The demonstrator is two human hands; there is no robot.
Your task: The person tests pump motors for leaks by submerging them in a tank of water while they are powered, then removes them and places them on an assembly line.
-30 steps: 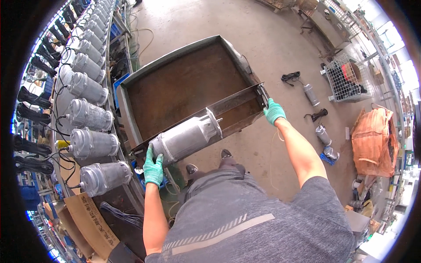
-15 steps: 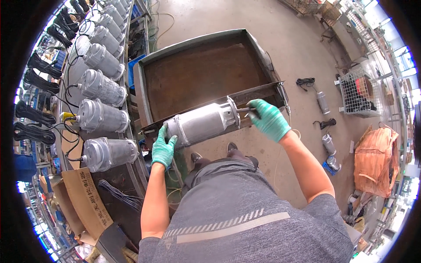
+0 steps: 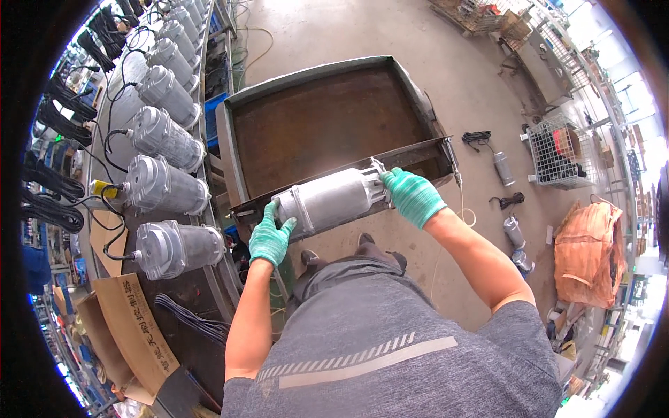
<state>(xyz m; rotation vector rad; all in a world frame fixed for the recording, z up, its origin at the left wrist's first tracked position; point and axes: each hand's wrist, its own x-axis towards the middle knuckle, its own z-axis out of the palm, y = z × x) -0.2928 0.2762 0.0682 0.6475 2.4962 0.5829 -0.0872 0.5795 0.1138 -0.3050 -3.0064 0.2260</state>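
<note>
A silver cylindrical pump motor [image 3: 334, 200] lies across the near side of a metal trough [image 3: 233, 150], in front of my body. My left hand [image 3: 270, 237], in a green glove, grips its left end, with the thumb apart from the fingers along the near side. At the other end, my right hand [image 3: 412, 195], gloved alike, is closed over the flanged end. The right fingertips are partly hidden behind that end, and the shaft there is covered by the glove.
On the left bench, similar silver motors [image 3: 167, 184] stand in a row with black cable coils [image 3: 52, 174]. An opened cardboard box [image 3: 136, 327] is nearer me. At right are motors on the floor [image 3: 503, 169], a wire basket [image 3: 559, 153] and an orange sack [image 3: 589, 254].
My right hand has moved left from the protruding shaft onto the motor's flanged end. The motor has turned slightly about its length, and my left hand stays at its left end.
</note>
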